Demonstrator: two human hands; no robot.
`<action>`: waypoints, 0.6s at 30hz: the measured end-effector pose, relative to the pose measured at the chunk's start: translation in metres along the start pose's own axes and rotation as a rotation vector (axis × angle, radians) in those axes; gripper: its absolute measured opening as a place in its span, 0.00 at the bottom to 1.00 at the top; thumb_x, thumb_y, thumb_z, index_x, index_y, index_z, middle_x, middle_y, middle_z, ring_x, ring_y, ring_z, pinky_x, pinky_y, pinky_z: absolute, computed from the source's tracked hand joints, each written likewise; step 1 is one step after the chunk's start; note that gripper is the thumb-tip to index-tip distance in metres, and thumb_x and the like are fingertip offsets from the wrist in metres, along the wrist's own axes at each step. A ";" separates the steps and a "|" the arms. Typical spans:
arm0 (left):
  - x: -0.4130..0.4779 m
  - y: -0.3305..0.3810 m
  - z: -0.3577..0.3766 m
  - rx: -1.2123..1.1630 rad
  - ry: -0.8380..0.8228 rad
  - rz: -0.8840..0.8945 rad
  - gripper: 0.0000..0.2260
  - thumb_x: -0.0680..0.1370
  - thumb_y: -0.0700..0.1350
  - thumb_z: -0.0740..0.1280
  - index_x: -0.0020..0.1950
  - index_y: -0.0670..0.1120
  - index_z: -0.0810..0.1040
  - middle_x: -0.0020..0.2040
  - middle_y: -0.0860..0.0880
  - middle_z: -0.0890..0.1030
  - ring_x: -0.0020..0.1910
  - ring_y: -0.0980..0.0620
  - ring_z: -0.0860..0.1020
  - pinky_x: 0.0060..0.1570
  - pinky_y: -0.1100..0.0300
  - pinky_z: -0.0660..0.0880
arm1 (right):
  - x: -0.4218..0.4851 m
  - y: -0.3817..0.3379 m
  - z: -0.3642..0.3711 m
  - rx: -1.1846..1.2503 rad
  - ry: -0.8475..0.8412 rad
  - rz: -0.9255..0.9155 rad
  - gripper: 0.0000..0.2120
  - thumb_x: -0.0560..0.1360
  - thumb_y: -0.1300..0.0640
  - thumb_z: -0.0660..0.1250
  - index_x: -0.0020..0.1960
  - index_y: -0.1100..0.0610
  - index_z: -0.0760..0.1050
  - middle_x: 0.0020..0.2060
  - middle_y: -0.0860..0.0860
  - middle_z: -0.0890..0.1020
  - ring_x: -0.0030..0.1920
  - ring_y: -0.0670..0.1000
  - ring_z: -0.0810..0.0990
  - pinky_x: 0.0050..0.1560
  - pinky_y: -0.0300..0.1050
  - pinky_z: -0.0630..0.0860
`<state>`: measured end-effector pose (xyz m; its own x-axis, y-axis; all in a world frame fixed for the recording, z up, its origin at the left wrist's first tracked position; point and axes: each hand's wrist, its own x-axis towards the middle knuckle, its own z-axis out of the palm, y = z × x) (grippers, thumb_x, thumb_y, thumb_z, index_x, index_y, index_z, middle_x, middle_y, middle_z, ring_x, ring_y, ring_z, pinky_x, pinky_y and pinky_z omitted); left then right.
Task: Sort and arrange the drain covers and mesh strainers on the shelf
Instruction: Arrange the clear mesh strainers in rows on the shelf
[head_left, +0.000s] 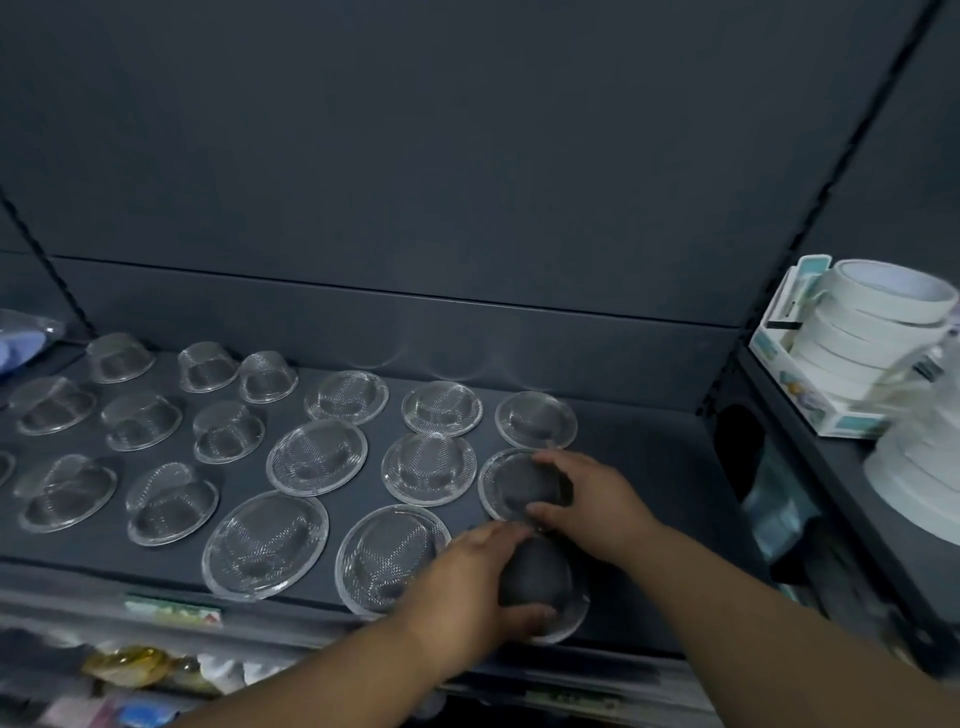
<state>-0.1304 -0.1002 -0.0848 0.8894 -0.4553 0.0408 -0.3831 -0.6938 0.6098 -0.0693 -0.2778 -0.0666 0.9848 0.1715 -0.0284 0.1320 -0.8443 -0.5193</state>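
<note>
Mesh strainers already sit in tidy rows across most of the shelf, so by my reckoning only the right-hand column near the front edge is left to settle. Left hand has a loose, half-open grip curled round the front strainer; right hand, fingers spread, pinches the rim of the one behind.
</note>
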 end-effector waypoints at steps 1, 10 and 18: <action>0.001 0.000 0.001 0.007 0.003 0.005 0.33 0.70 0.58 0.71 0.73 0.57 0.63 0.69 0.58 0.69 0.67 0.60 0.66 0.67 0.70 0.59 | 0.000 0.001 -0.001 -0.022 -0.009 -0.002 0.29 0.70 0.50 0.73 0.69 0.46 0.69 0.66 0.47 0.73 0.65 0.47 0.71 0.61 0.34 0.64; 0.002 -0.004 0.001 0.052 -0.012 -0.013 0.33 0.71 0.57 0.71 0.73 0.55 0.64 0.70 0.57 0.69 0.68 0.57 0.67 0.67 0.68 0.61 | 0.005 0.014 -0.011 -0.119 -0.068 0.030 0.29 0.72 0.50 0.71 0.71 0.48 0.65 0.68 0.48 0.71 0.66 0.49 0.71 0.63 0.38 0.65; 0.001 -0.002 0.002 0.080 -0.002 -0.039 0.32 0.73 0.57 0.69 0.74 0.54 0.62 0.71 0.55 0.68 0.69 0.55 0.67 0.67 0.67 0.60 | 0.006 0.012 -0.009 -0.138 -0.085 0.003 0.29 0.71 0.50 0.72 0.69 0.48 0.67 0.67 0.50 0.72 0.66 0.50 0.71 0.65 0.40 0.67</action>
<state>-0.1293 -0.1004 -0.0879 0.9035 -0.4283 0.0164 -0.3671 -0.7532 0.5458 -0.0608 -0.2915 -0.0653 0.9728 0.2063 -0.1052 0.1491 -0.9055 -0.3973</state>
